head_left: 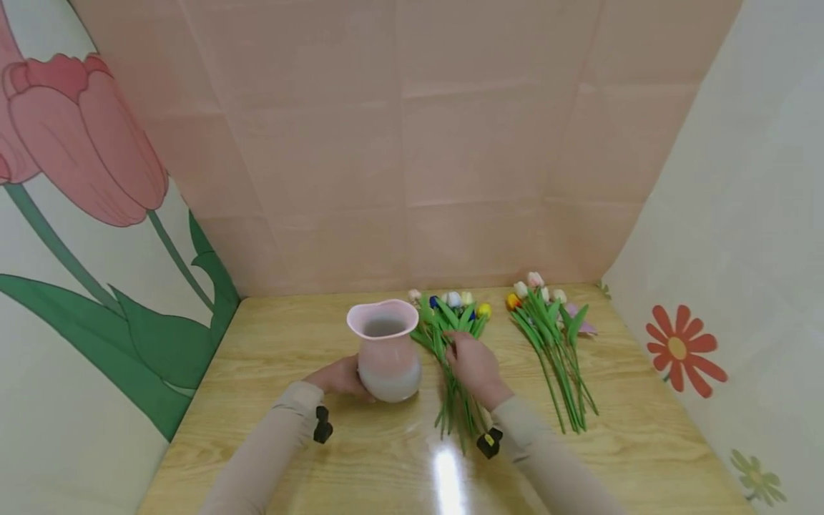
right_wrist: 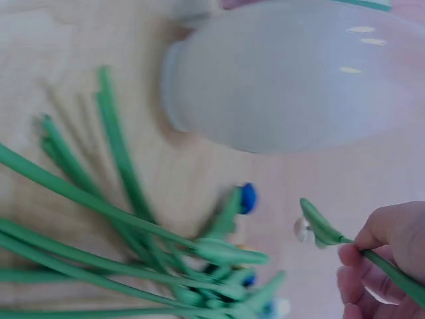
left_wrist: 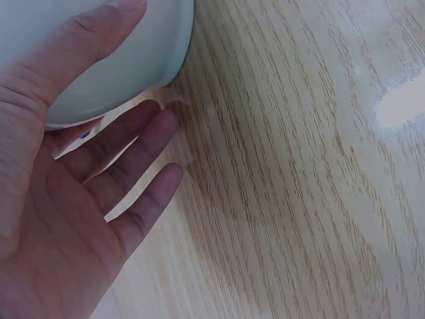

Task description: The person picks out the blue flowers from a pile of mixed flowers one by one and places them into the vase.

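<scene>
Pink-and-white vase steadied at left, tulip stem pinched at right

Both hands are engaged above a wood-grained counter (head_left: 373,458). The vase (head_left: 388,368), pink at its neck and whitish below, is found left of the flowers, its wavy, flared mouth turned upward. It is held low on its left side by the left hand (head_left: 342,378): the thumb is laid along the white wall, the index finger is partly hidden by the base, and the remaining fingers are spread loosely beside it. Whether the base is lifted clear of the counter cannot be told.

A single green stem (right_wrist: 393,274) is pinched between thumb and fingertips of the right hand (head_left: 475,365), just right of the vase. A leaf (right_wrist: 320,224) is borne on that stem, and a small pale bloom (right_wrist: 302,230) is seen beside it, partly covered.

Beneath the right hand, a bunch of tulips (right_wrist: 229,253) is spread, blooms at the far end, stems toward the near side; blue, white and yellow heads are noted. A second bunch (head_left: 555,332) is laid farther right, well apart from the vase, with white, pale pink, orange and lilac blooms.

The far side is closed by a creased pinkish backdrop (head_left: 450,157). A large pink tulip print (head_left: 90,136) is shown at left, a red flower print (head_left: 685,350) at right. Beige sleeves (head_left: 553,458) are worn, with a small black device (head_left: 323,425) at each wrist.
</scene>
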`<state>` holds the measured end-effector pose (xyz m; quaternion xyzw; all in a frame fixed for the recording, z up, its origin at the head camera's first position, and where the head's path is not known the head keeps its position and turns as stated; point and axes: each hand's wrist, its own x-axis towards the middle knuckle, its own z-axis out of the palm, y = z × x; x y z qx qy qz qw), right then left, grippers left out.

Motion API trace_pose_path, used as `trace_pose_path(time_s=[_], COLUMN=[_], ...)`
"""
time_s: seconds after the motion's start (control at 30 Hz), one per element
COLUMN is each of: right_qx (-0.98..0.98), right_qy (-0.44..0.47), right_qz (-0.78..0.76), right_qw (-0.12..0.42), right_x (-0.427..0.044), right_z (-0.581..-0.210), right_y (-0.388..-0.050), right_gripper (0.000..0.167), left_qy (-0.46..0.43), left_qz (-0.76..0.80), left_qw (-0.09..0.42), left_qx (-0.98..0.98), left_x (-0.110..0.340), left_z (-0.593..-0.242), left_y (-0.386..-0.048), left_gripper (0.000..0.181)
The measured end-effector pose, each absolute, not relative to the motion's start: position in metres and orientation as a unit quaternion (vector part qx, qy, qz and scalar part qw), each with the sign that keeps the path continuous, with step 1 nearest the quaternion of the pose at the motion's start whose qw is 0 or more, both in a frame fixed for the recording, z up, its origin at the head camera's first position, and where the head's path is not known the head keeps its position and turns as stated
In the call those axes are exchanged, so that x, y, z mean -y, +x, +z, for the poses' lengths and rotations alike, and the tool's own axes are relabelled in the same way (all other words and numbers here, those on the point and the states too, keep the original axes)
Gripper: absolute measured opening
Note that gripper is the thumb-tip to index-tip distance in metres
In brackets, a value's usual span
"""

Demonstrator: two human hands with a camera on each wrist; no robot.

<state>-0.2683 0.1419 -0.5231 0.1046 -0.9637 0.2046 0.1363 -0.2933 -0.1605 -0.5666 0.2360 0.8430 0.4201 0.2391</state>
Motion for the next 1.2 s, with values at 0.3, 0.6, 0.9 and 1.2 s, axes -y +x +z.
trace_pose_path(time_s=[0.3, 0.6, 0.9, 1.2], right_qx=[0.913, 0.856, 0.849, 0.871], right_qy=[0.149, 0.134, 0.063, 0.005], right_qz=[0.192, 0.189, 0.188, 0.165], right_qw=[0.328, 0.462, 0.489, 0.463], right_x=[-0.168, -0.215, -0.275, -0.317], right_z=[-0.494, -0.49, -0.506, -0.542], right_y=[-0.274, -0.287, -0.295, -0.292], right_gripper=[0.028, 0.028, 0.031, 0.029], left_qy=[0.236, 0.246, 0.243, 0.24], left_qz=[0.423, 0.425, 0.426, 0.42], left_qw=[0.24, 0.234, 0.241, 0.251], left_qx=[-0.841, -0.839, -0.838, -0.838], left_x=[0.161, 0.161, 0.159, 0.159], left_z=[-0.567, -0.571, -0.566, -0.563], left_y=[-0.294, -0.293, -0.291, -0.292], left_gripper=[0.087, 0.089, 0.091, 0.091])
